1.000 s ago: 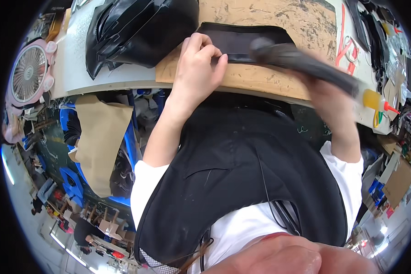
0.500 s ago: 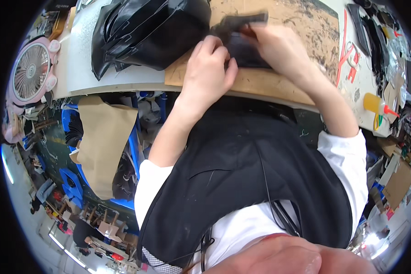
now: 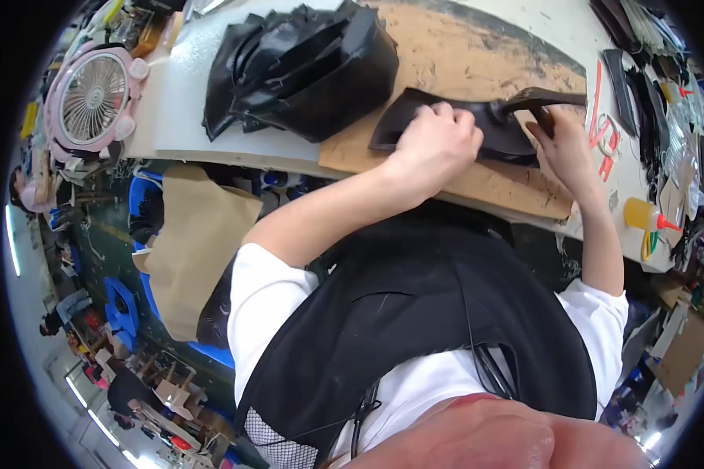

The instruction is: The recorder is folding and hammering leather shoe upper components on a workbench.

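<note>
A flat, dark leather-like piece (image 3: 403, 117) lies on the tan board (image 3: 540, 191), near its front edge. My left hand (image 3: 438, 148) presses down on the middle of it with curled fingers, the thumb mostly hidden. My right hand (image 3: 567, 148) is closed at the right end of the piece. In it is a dark hammer-shaped tool (image 3: 536, 98), with a rounded end toward the piece and a long arm pointing right. Its grip is largely covered by my fingers. Left of my hands sits a bulky heap of black leather-like pieces (image 3: 321, 78).
A pink fan (image 3: 94, 102) stands at the left. On the right are red-handled scissors (image 3: 605, 133), dark strips (image 3: 649, 117) and a yellow bottle with a red nozzle (image 3: 641, 213). Below the table's left part, brown sheet material (image 3: 203, 250) hangs over a blue bin (image 3: 145, 195).
Both hands have shifted right in the view, the right one lower, and the left has moved onto the dark piece. The tool, blurred before, now shows clearly. The view has swung left.
</note>
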A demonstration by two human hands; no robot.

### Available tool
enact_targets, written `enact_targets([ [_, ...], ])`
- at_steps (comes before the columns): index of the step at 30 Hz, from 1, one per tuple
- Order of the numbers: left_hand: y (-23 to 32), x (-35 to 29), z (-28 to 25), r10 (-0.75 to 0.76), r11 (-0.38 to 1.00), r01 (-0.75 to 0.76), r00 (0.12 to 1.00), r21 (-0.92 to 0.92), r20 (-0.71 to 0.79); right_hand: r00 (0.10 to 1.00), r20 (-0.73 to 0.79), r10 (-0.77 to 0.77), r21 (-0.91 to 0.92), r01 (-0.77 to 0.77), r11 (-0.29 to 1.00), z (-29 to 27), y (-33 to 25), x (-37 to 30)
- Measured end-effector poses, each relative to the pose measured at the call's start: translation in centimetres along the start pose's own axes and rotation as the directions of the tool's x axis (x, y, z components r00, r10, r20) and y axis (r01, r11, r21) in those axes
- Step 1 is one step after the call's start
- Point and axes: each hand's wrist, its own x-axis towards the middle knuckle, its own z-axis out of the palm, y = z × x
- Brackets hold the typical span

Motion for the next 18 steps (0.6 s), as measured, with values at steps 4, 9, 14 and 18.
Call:
enact_targets([
  [4,-0.1,-0.2,-1.4,-0.005,0.979,-0.005,0.999,-0.201,-0.05,0.944,0.284,0.167,0.373,-0.27,0.888,-1.3,6.9,2.0],
  [9,-5.6,-3.3,-7.1,-0.486,0.804,0.449,0.874,-0.391,0.004,0.972,-0.078,0.222,0.085,-0.215,0.973,-3.0,12.7,1.0],
  [14,-6.4,-5.1,-3.0,-0.379,0.898,0.436,0.832,0.055,-0.404,0.846,-0.359,0.395,-0.05,-0.44,0.897,-5.7,22.2,4.0],
  [18,-7.3,-6.0,1.3,-0.293,0.857,0.398,0.899,0.327,-0.327,0.715,-0.497,0.492,-0.094,-0.608,0.789,-5.8,28.6,6.2],
])
